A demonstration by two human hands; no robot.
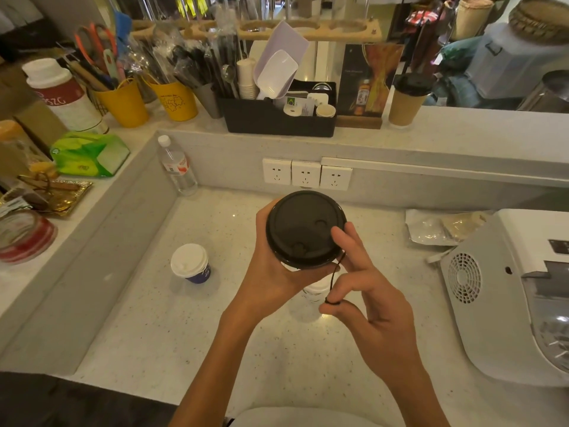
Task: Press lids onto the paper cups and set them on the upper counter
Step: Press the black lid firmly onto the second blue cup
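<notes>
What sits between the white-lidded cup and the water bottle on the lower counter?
Nothing. In the head view, only bare counter separates the white-lidded cup from the water bottle.

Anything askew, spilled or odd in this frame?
One oddity: a thin dark cord runs from the rim of the black lid down to the right hand, which seems to pinch it. The left hand grips that cup. No spills.
</notes>
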